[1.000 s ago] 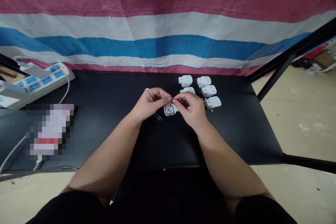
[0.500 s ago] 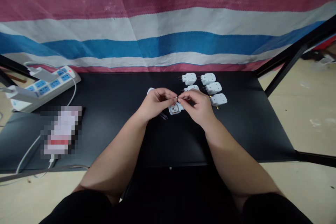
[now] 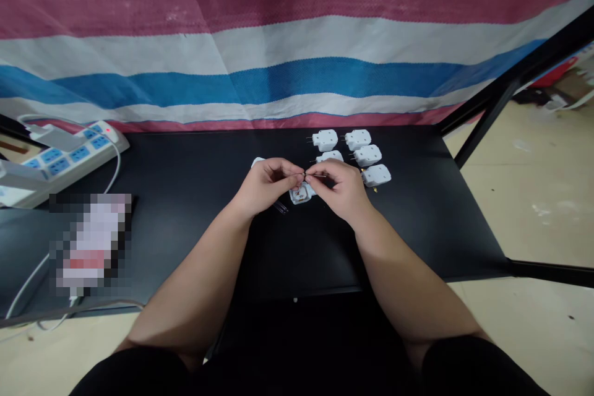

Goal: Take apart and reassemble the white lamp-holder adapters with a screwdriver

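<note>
My left hand (image 3: pixel 271 185) and my right hand (image 3: pixel 340 189) meet tip to tip, each closed in a pinch. Between their fingertips runs a thin wire-like piece (image 3: pixel 318 176), too small to make out fully. Just below the fingers lies an open white plug housing (image 3: pixel 301 194), its inside facing up and partly covered by my hands. Dark thin rods (image 3: pixel 281 206) rest under my left hand. Another white piece (image 3: pixel 258 161) shows partly behind that hand. Beyond my right hand is a white plug housing (image 3: pixel 330 158), partly hidden.
Several white plug housings (image 3: pixel 368 154) with thin prongs stand at the back right of the black table (image 3: pixel 408 229), small brass bits (image 3: pixel 375 190) beside them. On the left are a white power strip (image 3: pixel 65 158) and a blurred-out phone (image 3: pixel 95 238) on a cable.
The view has shifted slightly, so the table things appear further left. Both hands keep their pinch on the thin piece, with little visible movement.
</note>
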The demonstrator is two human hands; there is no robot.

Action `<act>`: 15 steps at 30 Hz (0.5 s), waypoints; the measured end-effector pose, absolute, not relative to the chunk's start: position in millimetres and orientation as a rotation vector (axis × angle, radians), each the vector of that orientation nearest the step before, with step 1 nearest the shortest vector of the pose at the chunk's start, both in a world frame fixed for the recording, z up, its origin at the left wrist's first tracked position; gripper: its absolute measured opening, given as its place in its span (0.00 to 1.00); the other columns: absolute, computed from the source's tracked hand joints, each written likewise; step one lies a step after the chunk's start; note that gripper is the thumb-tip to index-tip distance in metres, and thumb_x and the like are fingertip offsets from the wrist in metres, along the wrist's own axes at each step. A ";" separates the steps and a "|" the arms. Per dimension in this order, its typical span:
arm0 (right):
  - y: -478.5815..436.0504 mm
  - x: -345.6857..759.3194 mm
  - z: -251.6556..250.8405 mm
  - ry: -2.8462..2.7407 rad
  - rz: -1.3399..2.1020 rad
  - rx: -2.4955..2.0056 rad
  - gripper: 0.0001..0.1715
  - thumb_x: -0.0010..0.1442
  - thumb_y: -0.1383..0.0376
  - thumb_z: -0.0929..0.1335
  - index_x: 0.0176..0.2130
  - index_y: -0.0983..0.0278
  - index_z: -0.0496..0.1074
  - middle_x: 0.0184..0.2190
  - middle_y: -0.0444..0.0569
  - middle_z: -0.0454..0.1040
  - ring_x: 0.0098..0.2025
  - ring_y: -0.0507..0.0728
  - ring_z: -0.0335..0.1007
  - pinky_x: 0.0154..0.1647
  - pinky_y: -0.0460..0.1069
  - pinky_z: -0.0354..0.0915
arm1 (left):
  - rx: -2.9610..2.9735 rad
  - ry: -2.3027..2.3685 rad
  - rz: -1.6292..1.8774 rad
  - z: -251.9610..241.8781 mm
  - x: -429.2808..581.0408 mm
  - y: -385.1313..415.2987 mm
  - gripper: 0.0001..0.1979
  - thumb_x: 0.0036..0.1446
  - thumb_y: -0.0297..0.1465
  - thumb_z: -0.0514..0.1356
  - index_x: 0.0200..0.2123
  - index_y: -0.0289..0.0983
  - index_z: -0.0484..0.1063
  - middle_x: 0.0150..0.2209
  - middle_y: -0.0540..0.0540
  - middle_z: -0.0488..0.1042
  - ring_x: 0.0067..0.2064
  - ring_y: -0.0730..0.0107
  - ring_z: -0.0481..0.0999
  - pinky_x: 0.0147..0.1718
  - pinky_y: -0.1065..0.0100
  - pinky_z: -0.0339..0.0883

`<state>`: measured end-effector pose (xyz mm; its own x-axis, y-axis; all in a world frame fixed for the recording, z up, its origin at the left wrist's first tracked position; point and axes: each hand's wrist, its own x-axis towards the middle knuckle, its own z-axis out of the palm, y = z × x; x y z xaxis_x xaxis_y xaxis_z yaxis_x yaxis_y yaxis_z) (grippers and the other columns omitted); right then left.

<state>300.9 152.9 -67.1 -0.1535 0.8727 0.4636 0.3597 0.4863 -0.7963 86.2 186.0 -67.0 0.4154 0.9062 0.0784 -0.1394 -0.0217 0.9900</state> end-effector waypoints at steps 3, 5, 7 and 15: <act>153.8 301.4 -69.3 -1.705 0.681 -1.068 0.02 0.68 0.66 0.74 0.39 0.58 0.79 0.34 0.45 0.80 0.36 0.57 0.79 0.40 0.54 0.75 | 1.314 0.790 0.975 -66.5 86.1 185.8 0.14 0.57 0.37 0.80 0.40 0.34 0.86 0.32 0.45 0.86 0.34 0.68 0.86 0.38 0.67 0.83; 154.0 301.7 -69.3 -1.716 0.674 -1.073 0.03 0.68 0.66 0.74 0.39 0.58 0.78 0.34 0.45 0.80 0.36 0.57 0.79 0.40 0.54 0.75 | 1.297 0.803 0.974 -66.7 86.7 185.7 0.14 0.57 0.38 0.80 0.40 0.34 0.87 0.32 0.45 0.86 0.34 0.69 0.86 0.38 0.68 0.84; 153.9 302.2 -68.2 -1.737 0.643 -1.067 0.04 0.68 0.67 0.73 0.39 0.58 0.78 0.34 0.45 0.79 0.36 0.57 0.78 0.40 0.54 0.74 | 1.278 0.811 0.976 -67.2 87.4 185.6 0.16 0.57 0.40 0.80 0.40 0.34 0.87 0.32 0.44 0.86 0.33 0.68 0.86 0.38 0.67 0.84; 153.2 305.2 -66.0 -1.882 0.499 -1.056 0.07 0.73 0.66 0.70 0.40 0.58 0.78 0.37 0.47 0.80 0.39 0.58 0.77 0.42 0.55 0.72 | 1.285 0.790 0.998 -69.4 89.5 185.4 0.19 0.56 0.43 0.81 0.40 0.34 0.87 0.31 0.44 0.85 0.32 0.69 0.85 0.37 0.68 0.83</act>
<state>305.2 153.2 -66.0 -0.2364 0.8283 0.5079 0.4681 0.5551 -0.6875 89.5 185.4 -69.4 0.3883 0.9196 0.0599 -0.1531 0.0003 0.9882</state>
